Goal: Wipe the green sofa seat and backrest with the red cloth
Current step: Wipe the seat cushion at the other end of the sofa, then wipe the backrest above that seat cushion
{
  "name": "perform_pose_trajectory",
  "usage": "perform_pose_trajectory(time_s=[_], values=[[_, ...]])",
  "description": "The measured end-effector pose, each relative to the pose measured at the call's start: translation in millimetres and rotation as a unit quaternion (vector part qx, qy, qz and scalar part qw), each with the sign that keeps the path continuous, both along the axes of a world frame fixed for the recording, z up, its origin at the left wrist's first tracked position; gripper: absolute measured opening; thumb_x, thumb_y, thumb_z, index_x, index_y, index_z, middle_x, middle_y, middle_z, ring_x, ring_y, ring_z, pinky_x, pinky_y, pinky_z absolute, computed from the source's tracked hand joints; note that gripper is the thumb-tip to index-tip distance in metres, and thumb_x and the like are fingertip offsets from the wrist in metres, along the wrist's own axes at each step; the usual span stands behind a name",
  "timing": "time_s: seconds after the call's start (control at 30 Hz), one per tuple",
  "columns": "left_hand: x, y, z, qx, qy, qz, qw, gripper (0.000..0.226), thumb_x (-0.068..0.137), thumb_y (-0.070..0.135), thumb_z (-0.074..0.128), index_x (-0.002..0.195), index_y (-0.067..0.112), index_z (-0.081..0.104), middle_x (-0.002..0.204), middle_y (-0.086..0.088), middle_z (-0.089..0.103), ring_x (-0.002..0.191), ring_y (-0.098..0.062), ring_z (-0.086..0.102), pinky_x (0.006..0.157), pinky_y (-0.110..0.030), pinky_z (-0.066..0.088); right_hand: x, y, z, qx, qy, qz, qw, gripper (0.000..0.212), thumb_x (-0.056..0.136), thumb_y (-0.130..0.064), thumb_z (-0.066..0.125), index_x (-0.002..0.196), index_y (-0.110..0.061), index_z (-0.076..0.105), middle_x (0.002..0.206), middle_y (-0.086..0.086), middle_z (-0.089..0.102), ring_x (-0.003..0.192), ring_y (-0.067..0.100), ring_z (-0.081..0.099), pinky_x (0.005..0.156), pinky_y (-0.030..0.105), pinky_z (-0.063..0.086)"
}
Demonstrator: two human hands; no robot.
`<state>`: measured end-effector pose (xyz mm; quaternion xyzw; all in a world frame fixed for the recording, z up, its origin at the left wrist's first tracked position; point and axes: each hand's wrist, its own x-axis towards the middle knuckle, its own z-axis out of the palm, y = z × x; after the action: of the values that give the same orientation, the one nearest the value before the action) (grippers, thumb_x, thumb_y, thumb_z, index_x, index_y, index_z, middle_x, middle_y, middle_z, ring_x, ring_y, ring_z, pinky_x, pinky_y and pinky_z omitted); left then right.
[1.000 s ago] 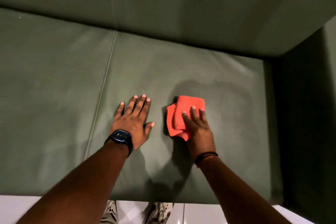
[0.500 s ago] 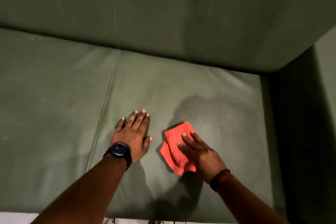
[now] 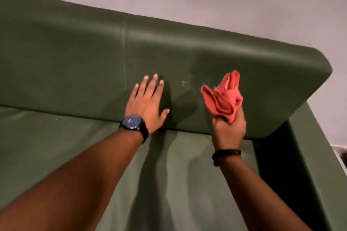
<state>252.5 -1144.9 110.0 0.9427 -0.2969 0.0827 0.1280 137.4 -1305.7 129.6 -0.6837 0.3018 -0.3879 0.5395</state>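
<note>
Left hand (image 3: pixel 148 103) flat on backrest (image 3: pixel 75 62), fingers (image 3: pixel 153 86) spread, released. Right hand (image 3: pixel 228 129) clenched round bunched cloth (image 3: pixel 224 95), up by pale marks (image 3: pixel 185 82). Risky: wadded so loosely, could skim past those marks, or slip free onto seat (image 3: pixel 178 184).

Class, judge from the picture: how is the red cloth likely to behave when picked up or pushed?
Probably floppy: the red cloth bunches in loose folds above the right hand gripping it. Likely light: a grip on its lower end alone holds it up.
</note>
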Motion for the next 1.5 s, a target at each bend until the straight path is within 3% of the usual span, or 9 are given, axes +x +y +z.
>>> perform_pose_trajectory(time_s=[0.1,0.33,0.57,0.73,0.9,1.07,1.2,1.4,1.5], values=[[36.6,-20.5,23.5,0.013,-0.065,0.003,0.998,0.106,0.071,0.053,0.069,0.149,0.017,0.006,0.160,-0.006,0.005,0.145,-0.028,0.004,0.116,-0.045,0.005,34.7,-13.1,18.6,-0.138,0.012,-0.086,0.987,0.070,0.064,-0.004,0.046,0.134,-0.016,0.043,0.132,0.009,0.055,0.120,0.010,0.052,0.094,0.007,0.036],[77.3,-18.8,6.8,0.100,-0.106,0.023,0.989,0.146,0.048,0.056,0.084,0.146,0.013,-0.015,0.159,-0.005,-0.008,0.145,-0.026,-0.006,0.114,-0.051,0.000,84.1,-35.6,-25.0,-0.328,0.161,0.031,0.930,0.076,0.078,0.007,0.058,0.143,-0.016,0.025,0.154,0.022,0.011,0.141,0.040,0.005,0.113,0.039,0.015],[80.6,-31.4,-6.1,0.094,-0.117,0.032,0.988,0.153,0.041,0.049,0.089,0.146,0.008,-0.014,0.159,-0.010,-0.005,0.144,-0.034,-0.004,0.113,-0.056,0.004,84.1,-2.0,-76.9,-0.474,0.208,0.104,0.849,0.053,0.084,0.000,0.049,0.135,-0.011,0.042,0.144,0.029,0.032,0.133,0.054,0.021,0.098,0.059,0.041],[81.7,-27.2,-7.8,0.094,-0.129,0.029,0.987,0.151,0.042,0.040,0.091,0.146,0.010,-0.014,0.159,-0.008,-0.005,0.145,-0.032,-0.003,0.113,-0.055,0.006,56.1,-55.1,-83.7,-0.602,0.227,0.153,0.750,0.046,0.088,-0.006,0.045,0.133,-0.016,0.046,0.142,0.022,0.040,0.131,0.049,0.030,0.101,0.063,0.035],[83.6,-28.9,-10.0,0.088,-0.138,0.030,0.986,0.150,0.043,0.039,0.091,0.146,0.010,-0.013,0.159,-0.007,-0.004,0.145,-0.032,-0.003,0.113,-0.055,0.004,71.0,-28.6,-86.0,-0.497,0.215,0.073,0.837,0.061,0.079,0.002,0.069,0.133,-0.012,0.045,0.144,0.028,0.032,0.133,0.053,0.019,0.101,0.055,0.036],[85.8,-27.1,-10.7,0.089,-0.147,0.023,0.985,0.151,0.041,0.042,0.091,0.147,0.010,-0.012,0.159,-0.007,-0.003,0.145,-0.032,-0.002,0.112,-0.054,0.003,74.5,-34.6,-81.9,-0.550,0.181,0.134,0.804,0.055,0.083,0.002,0.060,0.133,-0.013,0.045,0.144,0.025,0.034,0.134,0.046,0.019,0.099,0.054,0.042],[85.4,-28.7,-10.4,0.090,-0.148,0.027,0.985,0.153,0.038,0.042,0.092,0.147,0.009,-0.012,0.159,-0.008,-0.002,0.145,-0.033,0.000,0.112,-0.055,0.005,84.9,-46.1,-66.0,-0.497,0.166,0.046,0.850,0.057,0.082,-0.005,0.060,0.135,-0.012,0.041,0.145,0.031,0.029,0.135,0.047,0.016,0.106,0.048,0.031],[84.5,-26.6,-9.0,0.100,-0.144,0.026,0.984,0.152,0.041,0.042,0.091,0.146,0.010,-0.015,0.159,-0.007,-0.005,0.145,-0.032,-0.003,0.113,-0.054,0.005,67.3,-54.1,-83.5,-0.591,0.199,0.162,0.765,0.050,0.085,-0.004,0.050,0.133,-0.013,0.045,0.143,0.027,0.036,0.132,0.046,0.022,0.096,0.058,0.043],[82.9,-27.0,-8.4,0.099,-0.145,0.025,0.984,0.151,0.042,0.041,0.091,0.146,0.010,-0.013,0.159,-0.007,-0.004,0.145,-0.032,-0.003,0.113,-0.054,0.005,63.5,-65.0,-77.8,-0.537,0.210,0.083,0.813,0.054,0.084,-0.008,0.050,0.136,-0.016,0.039,0.146,0.027,0.029,0.135,0.046,0.019,0.099,0.054,0.039]])
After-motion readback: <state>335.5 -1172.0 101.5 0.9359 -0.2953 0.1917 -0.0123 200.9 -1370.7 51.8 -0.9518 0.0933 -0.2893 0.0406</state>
